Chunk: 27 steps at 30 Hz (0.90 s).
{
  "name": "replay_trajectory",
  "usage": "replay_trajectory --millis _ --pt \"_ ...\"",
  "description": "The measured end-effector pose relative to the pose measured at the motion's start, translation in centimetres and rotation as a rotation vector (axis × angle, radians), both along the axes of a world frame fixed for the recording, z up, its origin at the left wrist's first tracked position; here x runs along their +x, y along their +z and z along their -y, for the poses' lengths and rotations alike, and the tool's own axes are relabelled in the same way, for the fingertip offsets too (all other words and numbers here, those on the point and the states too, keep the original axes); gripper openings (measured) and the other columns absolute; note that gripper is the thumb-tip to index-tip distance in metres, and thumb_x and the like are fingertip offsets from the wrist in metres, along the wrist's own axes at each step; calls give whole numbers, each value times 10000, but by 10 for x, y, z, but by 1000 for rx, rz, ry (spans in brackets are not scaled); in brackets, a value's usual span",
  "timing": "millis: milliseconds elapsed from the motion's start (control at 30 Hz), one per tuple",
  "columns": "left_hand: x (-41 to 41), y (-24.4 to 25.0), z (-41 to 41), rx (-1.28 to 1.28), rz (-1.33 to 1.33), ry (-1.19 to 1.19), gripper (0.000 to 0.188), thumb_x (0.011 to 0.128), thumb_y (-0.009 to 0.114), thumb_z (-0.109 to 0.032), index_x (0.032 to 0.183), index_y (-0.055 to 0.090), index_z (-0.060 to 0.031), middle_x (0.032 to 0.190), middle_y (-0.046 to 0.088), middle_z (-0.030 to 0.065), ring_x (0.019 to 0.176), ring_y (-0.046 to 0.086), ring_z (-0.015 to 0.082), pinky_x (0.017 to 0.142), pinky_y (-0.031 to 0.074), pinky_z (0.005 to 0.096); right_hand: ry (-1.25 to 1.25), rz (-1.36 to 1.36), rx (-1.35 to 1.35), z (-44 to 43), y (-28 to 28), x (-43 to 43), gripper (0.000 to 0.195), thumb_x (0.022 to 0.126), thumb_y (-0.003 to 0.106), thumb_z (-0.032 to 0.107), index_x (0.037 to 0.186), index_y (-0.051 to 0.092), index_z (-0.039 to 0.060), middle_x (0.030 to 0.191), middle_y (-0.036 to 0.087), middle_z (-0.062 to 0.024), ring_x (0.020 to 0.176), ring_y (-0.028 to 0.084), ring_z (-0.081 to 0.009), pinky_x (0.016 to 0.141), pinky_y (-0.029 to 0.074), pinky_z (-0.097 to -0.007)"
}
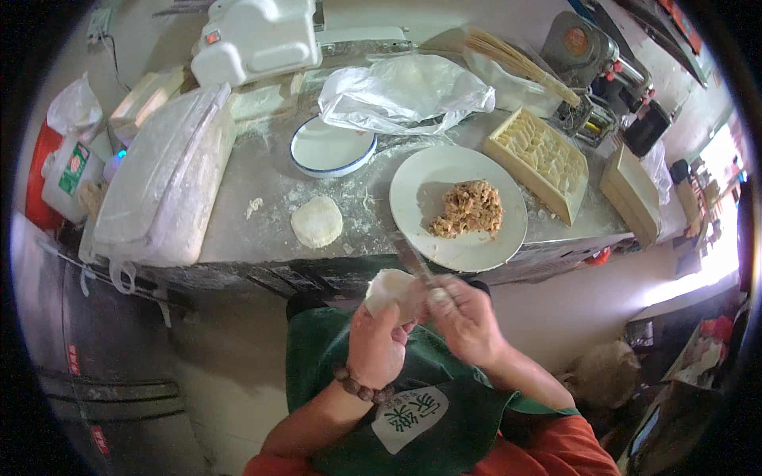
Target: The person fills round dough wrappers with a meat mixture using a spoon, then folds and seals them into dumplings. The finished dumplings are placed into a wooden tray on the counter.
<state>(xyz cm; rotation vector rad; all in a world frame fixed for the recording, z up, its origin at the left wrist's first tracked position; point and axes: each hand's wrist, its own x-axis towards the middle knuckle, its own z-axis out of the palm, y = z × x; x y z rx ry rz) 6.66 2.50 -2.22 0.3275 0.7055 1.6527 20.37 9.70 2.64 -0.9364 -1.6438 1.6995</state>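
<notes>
My left hand [376, 345] holds a thin, pale dough wrapper [387, 287] in front of the counter's edge. Close beside it, my right hand [467, 318] grips a flat-bladed spatula or knife [415, 262]; the blade is blurred and points up towards the plate. A mound of minced filling [470, 208] sits on the large white plate [417, 166]. To the plate's left, a floured round of dough [317, 222] lies on the counter; whether it is one piece or a stack I cannot tell.
Behind stand a blue-rimmed enamel dish [330, 156] and a plastic bag [405, 95]. A wooden tray [559, 202] of folded dumplings is right of the plate, near a noodle machine [586, 59]. A large plastic-covered box [161, 178] occupies the left of the floury metal counter [250, 178].
</notes>
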Motion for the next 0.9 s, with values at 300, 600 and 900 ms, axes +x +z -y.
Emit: replay_trajectory --millis 300,600,900 --pt "10 -16 -49 -160 -56 -18 352 1014 434 -207 1185 588 59 1162 681 183 1072 682 276 921 567 407 -109 847 1026 -88 28 50 319 855 588 54 1111 748 156 896 716 -146 771 697 -348 667 561 -432" --pt "16 7 -65 -211 194 -10 304 1014 432 -139 1179 566 78 1177 636 204 1035 665 301 928 571 435 -62 790 770 -84 18 53 231 932 620 186 1124 742 140 948 711 -202 859 692 -388 741 556 -437" --pt "16 17 -62 -190 249 -13 339 1037 382 -181 1239 537 44 1177 632 181 1092 640 297 932 554 440 -71 747 908 -35 17 44 278 909 639 110 1173 727 128 863 701 -168 765 692 -365 669 560 -440"
